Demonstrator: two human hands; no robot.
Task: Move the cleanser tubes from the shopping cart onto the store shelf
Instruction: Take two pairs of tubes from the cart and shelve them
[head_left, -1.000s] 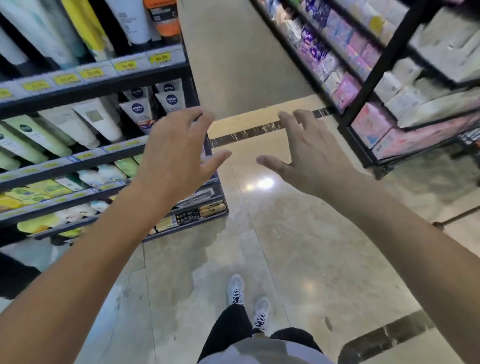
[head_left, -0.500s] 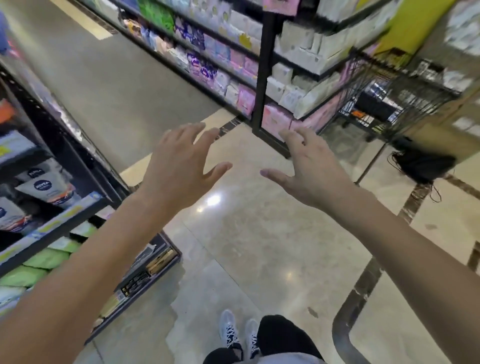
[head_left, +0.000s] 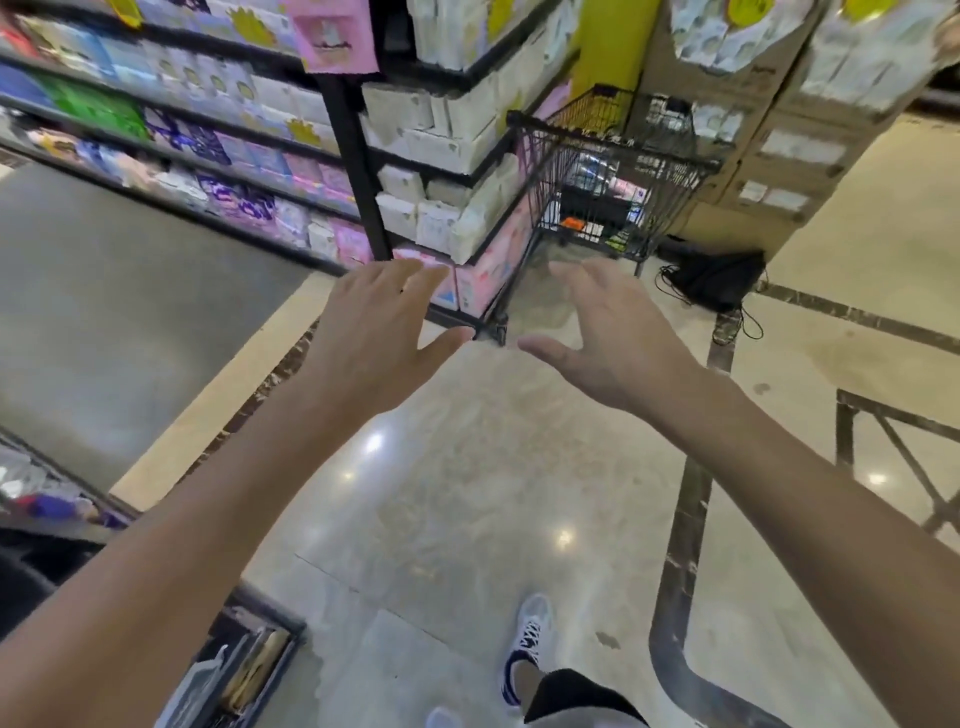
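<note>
Underfoot, a glossy beige tiled floor (head_left: 467, 519) with dark inlaid strips fills most of the view. Beyond it, a tall black-framed shelving unit (head_left: 358, 171) runs from the upper left toward the middle, stacked with white, pink, purple and green packages, all blurred. To the upper right stand stacked cardboard boxes (head_left: 779, 156) topped with pale packs, beside a yellow pillar (head_left: 608, 47).

Between the shelving and the boxes sits the black wire shopping cart (head_left: 597, 176), on the floor well ahead of the person. Dark, orange and green items lie in its basket, but they are too blurred to tell whether they are the cleanser tubes. A black bag (head_left: 719, 280) with a loose cord lies on the floor just right of the cart.

At lower left, the end of a low shelf (head_left: 244, 670) shows a few items that are too small to identify.

Both bare forearms stretch forward. The left hand (head_left: 374, 338) and right hand (head_left: 618, 338) hover side by side over the floor, palms down, fingers spread wide and relaxed, thumbs pointing toward each other, holding nothing. One white sneaker (head_left: 530, 639) shows at the bottom.
</note>
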